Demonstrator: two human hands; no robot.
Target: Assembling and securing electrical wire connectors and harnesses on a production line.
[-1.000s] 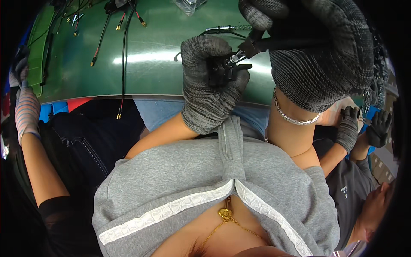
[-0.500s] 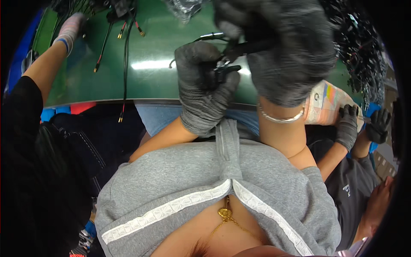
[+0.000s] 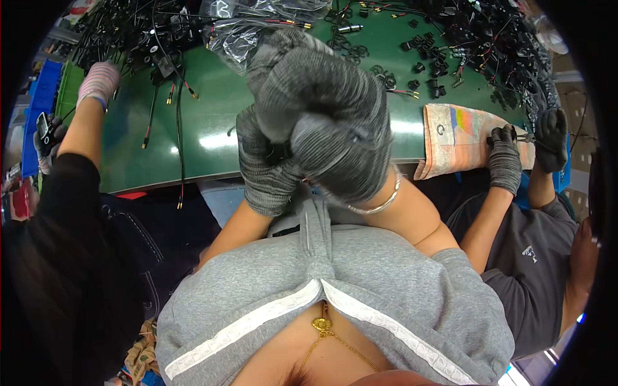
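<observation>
Black part [image 3: 280, 152] hidden between clenched gloved fingers [image 3: 335, 122].

Green bench [image 3: 193, 138], black connectors [image 3: 476, 38], patterned cloth [image 3: 460, 132].

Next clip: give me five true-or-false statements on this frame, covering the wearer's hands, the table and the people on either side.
1. Both of the wearer's hands wear grey knit gloves. True: left hand, right hand.
2. The table is red. False: it is green.
3. The right hand is raised close to the camera and hides what the hands hold. True: only a dark bit shows between them.
4. The person at right works bare-handed. False: both hands wear dark gloves.
5. The table's far side is bare. False: black cables and connectors are piled there, with clear bags.
</observation>
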